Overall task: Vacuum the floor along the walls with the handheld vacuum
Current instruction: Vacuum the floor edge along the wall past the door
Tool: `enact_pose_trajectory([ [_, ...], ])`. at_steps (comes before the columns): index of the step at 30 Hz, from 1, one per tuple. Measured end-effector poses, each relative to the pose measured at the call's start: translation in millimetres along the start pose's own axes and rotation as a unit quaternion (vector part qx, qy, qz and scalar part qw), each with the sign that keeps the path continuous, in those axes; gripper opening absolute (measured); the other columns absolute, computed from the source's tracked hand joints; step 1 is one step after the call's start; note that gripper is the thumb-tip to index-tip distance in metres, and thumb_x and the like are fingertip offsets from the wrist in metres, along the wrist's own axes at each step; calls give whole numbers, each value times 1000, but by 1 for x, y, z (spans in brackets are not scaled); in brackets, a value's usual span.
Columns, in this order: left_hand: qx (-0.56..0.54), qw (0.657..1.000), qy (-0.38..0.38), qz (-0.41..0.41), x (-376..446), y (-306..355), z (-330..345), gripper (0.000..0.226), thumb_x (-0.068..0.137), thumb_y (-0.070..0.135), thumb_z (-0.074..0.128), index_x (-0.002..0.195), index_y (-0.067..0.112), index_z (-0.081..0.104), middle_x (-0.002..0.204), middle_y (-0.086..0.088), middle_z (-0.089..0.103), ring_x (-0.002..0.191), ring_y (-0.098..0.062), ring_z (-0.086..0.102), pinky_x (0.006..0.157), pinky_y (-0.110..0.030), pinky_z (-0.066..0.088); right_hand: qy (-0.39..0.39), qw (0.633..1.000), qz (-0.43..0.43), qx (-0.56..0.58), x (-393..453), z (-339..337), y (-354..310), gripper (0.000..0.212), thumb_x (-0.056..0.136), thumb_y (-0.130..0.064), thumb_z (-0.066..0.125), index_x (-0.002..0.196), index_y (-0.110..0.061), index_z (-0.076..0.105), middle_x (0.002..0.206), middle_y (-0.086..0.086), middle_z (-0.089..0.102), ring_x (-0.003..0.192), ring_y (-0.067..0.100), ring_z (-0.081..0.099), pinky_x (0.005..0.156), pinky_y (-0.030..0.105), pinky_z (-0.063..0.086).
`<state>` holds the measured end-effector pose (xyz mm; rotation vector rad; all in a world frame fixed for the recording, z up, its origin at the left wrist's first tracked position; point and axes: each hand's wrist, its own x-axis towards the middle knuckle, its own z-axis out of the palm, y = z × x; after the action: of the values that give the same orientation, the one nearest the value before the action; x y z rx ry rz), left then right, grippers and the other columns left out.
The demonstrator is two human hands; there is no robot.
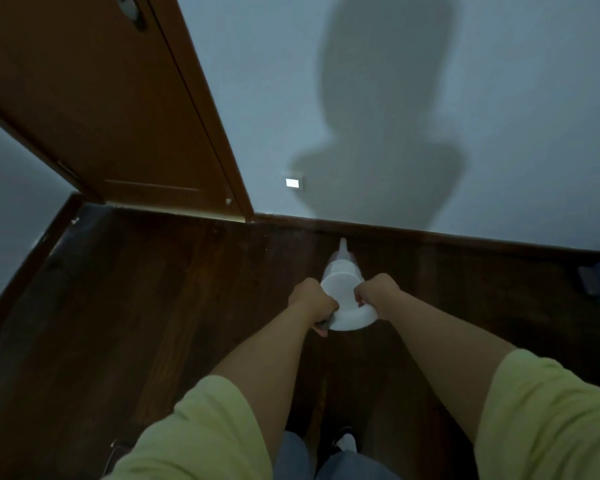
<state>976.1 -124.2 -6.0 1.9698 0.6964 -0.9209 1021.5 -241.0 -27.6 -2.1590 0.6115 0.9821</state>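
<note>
Ahead of you a brown door (94, 98) stands at the left, its frame meeting the pale wall (499, 116), where your shadow (388, 126) falls. A small lit wall plate (293, 182) sits low beside the frame. A dark skirting (430, 233) runs along the wall's foot, above the dark wood floor (136, 306). A dark object at the far right edge is too dim to tell.

The vacuum (343, 289) is white, its narrow nozzle pointing at the skirting, tip just short of it. Your left hand (314, 301) curls round its rear left side; your right hand (374, 291) grips the right side.
</note>
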Motion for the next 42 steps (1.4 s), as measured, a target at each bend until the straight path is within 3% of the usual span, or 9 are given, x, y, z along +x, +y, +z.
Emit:
enact_pose_trajectory([
  [3, 9, 1000, 10, -8, 1, -3, -5, 45, 92, 10, 56, 132, -1, 42, 123, -24, 55, 73, -28, 69, 50, -23, 53, -10, 1000, -2, 4, -1, 3, -4, 44, 90, -9, 59, 132, -3, 45, 128, 19, 54, 117, 33, 55, 97, 41, 49],
  [6, 5, 1000, 26, -17, 2, -11, -17, 46, 91, 8, 56, 134, 0, 40, 124, -24, 55, 91, -33, 69, 55, -26, 56, -13, 1000, -11, 5, -3, 16, -17, 43, 90, -10, 59, 130, -4, 46, 127, 19, 54, 116, 32, 56, 94, 38, 49],
  [10, 9, 998, 57, -32, 4, -32, -48, 49, 91, 8, 57, 135, 2, 38, 123, -24, 54, 88, -33, 70, 71, -33, 60, -25, 1000, -12, 10, -7, 48, -41, 42, 89, -11, 59, 129, -6, 46, 126, 17, 54, 115, 30, 56, 93, 36, 49],
  [18, 28, 997, 66, -15, 10, -52, -103, 45, 90, 8, 58, 132, 1, 41, 123, -24, 56, 89, -34, 70, 66, -28, 58, -33, 999, 0, 36, -13, 89, -82, 41, 89, -8, 59, 128, -3, 48, 125, 18, 54, 115, 31, 55, 90, 36, 49],
  [24, 50, 998, 19, 19, 17, -39, -116, 46, 91, 11, 58, 133, 4, 41, 128, -21, 51, 100, -34, 65, 58, -27, 55, -22, 997, 27, 67, -13, 77, -88, 43, 89, -6, 58, 131, -2, 46, 129, 19, 52, 118, 33, 53, 93, 38, 48],
  [31, 53, 998, 0, 26, 21, -15, -108, 45, 90, 10, 59, 132, 5, 41, 126, -20, 53, 101, -32, 65, 80, -34, 59, 11, 997, 48, 61, -11, 53, -87, 46, 89, -6, 59, 133, -1, 46, 129, 21, 52, 117, 33, 54, 95, 39, 49],
  [36, 33, 999, 22, 20, 10, -5, -117, 45, 92, 12, 57, 132, 4, 40, 127, -21, 51, 100, -33, 66, 74, -29, 58, 10, 999, 20, 44, -16, 44, -102, 42, 90, -11, 59, 129, -3, 46, 127, 19, 53, 116, 31, 55, 90, 36, 49],
  [42, 12, 999, 40, 19, -10, 7, -120, 43, 92, 10, 57, 132, 3, 41, 130, -22, 49, 104, -35, 64, 71, -28, 57, 25, 999, 2, 32, -27, 32, -109, 42, 91, -10, 56, 132, -4, 46, 130, 18, 52, 118, 32, 53, 96, 39, 48],
])
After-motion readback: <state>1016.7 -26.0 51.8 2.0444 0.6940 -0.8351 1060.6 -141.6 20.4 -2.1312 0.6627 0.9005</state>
